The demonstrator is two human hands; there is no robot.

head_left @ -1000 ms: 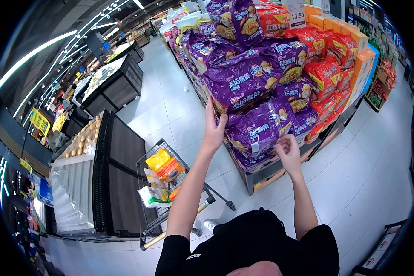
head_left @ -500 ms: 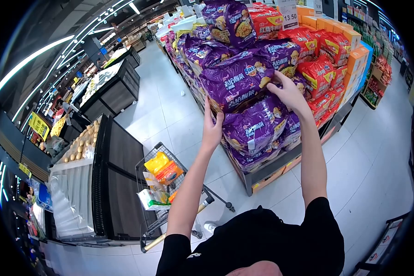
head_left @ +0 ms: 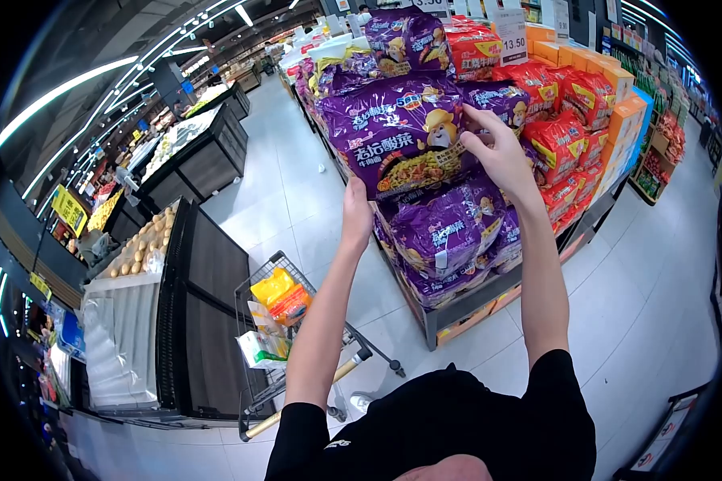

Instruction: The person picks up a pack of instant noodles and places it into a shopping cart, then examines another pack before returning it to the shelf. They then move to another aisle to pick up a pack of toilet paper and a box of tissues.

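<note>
A large purple noodle pack [head_left: 397,136] is held between my two hands above the display, its printed front tilted up toward me. My left hand [head_left: 358,210] grips its lower left corner, the fingers mostly hidden behind it. At the right edge, my right hand [head_left: 496,151] pinches the pack with thumb and fingers. Below it lie stacked purple packs [head_left: 449,228], and one more purple pack [head_left: 409,40] sits on top behind it.
Red noodle packs [head_left: 557,144] and orange boxes [head_left: 624,120] stand right of the purple ones. A shopping cart [head_left: 349,365] with yellow, orange and white goods is at lower left, beside a dark produce stand [head_left: 208,297]. A price sign [head_left: 512,40] rises behind.
The held purple pack has lifted off the stack and tilted, so its front faces me more fully. My left hand has shifted slightly left along with it.
</note>
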